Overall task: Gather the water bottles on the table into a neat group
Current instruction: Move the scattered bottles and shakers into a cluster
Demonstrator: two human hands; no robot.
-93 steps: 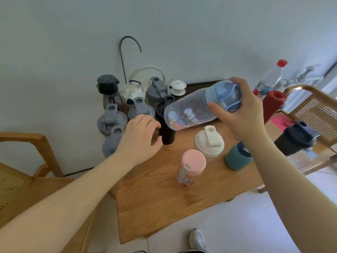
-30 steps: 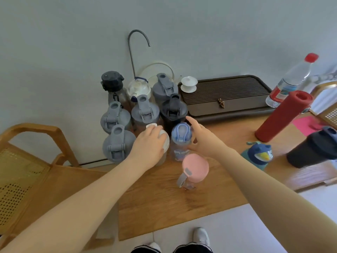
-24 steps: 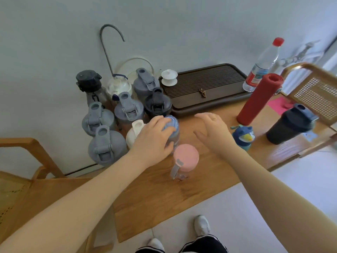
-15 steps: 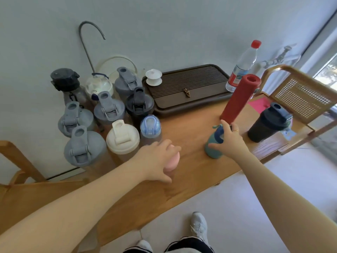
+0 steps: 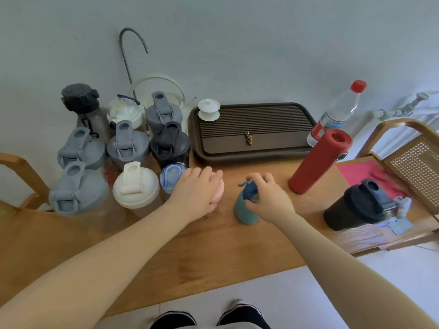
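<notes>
Several grey, black and white bottles stand grouped at the table's back left, among them a white-lidded shaker (image 5: 135, 189) and a blue-lidded clear bottle (image 5: 171, 175). My left hand (image 5: 197, 193) grips the pink-lidded bottle (image 5: 219, 194) from above, right of the blue-lidded one. My right hand (image 5: 266, 198) holds the top of a small teal bottle (image 5: 244, 210) at mid-table. A red flask (image 5: 318, 162), a black shaker (image 5: 356, 208) and a clear red-capped bottle (image 5: 337, 112) stand apart on the right.
A dark slatted tea tray (image 5: 254, 131) lies against the wall with a white lidded cup (image 5: 209, 110) on its left corner. A curved metal spout (image 5: 128, 51) rises behind the group. Wooden chairs flank the wooden table (image 5: 190, 252); the right one holds a red cloth (image 5: 365, 172).
My left hand moved from the white shaker and blue-lidded bottle to the pink-lidded bottle and slid it toward the group. My right hand reached right, took the teal bottle and brought it left.
</notes>
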